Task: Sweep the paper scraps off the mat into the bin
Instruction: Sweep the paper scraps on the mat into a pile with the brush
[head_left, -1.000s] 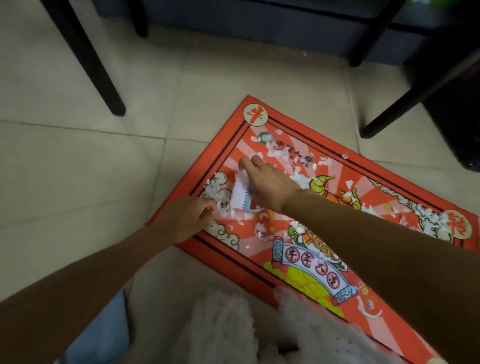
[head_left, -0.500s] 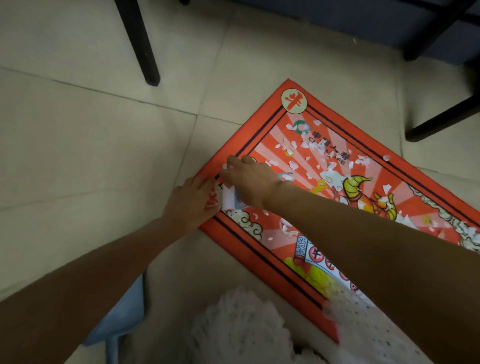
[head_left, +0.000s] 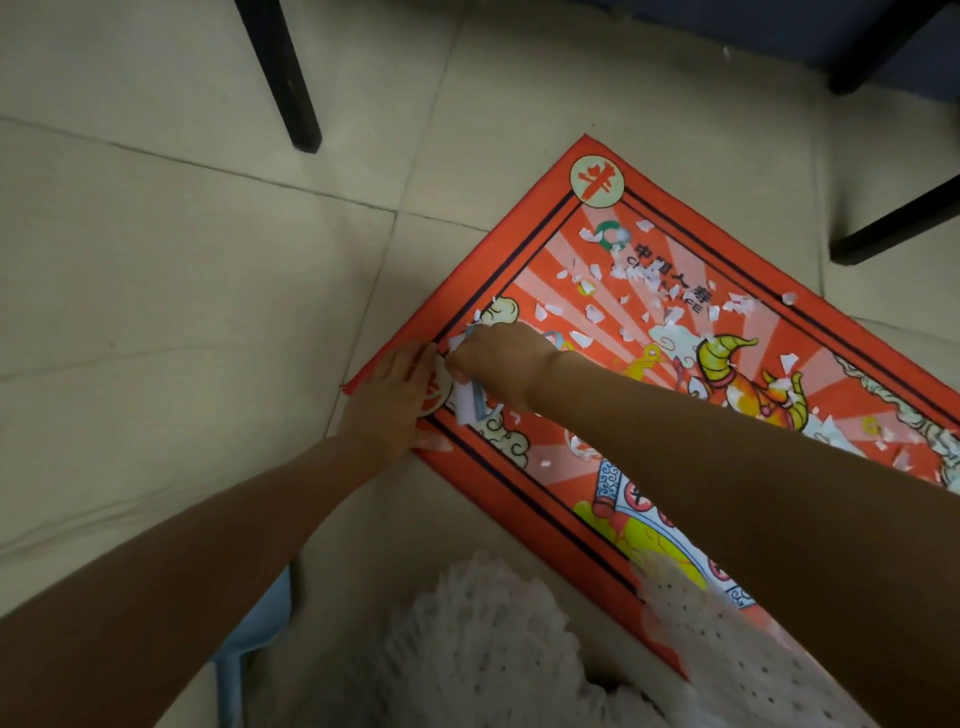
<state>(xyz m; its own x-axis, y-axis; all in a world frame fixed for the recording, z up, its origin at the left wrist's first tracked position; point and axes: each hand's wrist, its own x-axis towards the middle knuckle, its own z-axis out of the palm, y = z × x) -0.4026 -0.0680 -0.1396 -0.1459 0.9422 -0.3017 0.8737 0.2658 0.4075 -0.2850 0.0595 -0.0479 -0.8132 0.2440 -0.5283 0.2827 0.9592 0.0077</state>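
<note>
A red printed mat (head_left: 524, 488) lies on the tiled floor, with several white paper scraps (head_left: 649, 283) scattered over its pattern. My right hand (head_left: 498, 358) is shut on a small white and blue brush (head_left: 470, 402), whose bristles touch the mat near its left corner. My left hand (head_left: 395, 397) lies flat on that left corner, fingers spread, right beside the brush. No bin is in view.
Black furniture legs stand at the top left (head_left: 283, 78) and at the right (head_left: 893, 223). A light blue object (head_left: 249, 639) peeks out under my left arm. White lacy fabric (head_left: 488, 649) fills the bottom middle. Pale floor tiles (head_left: 156, 286) spread to the left.
My right hand has dragged the brush toward the mat's left corner. My left hand has opened and moved onto that corner. The view has shifted, so the mat sits further right.
</note>
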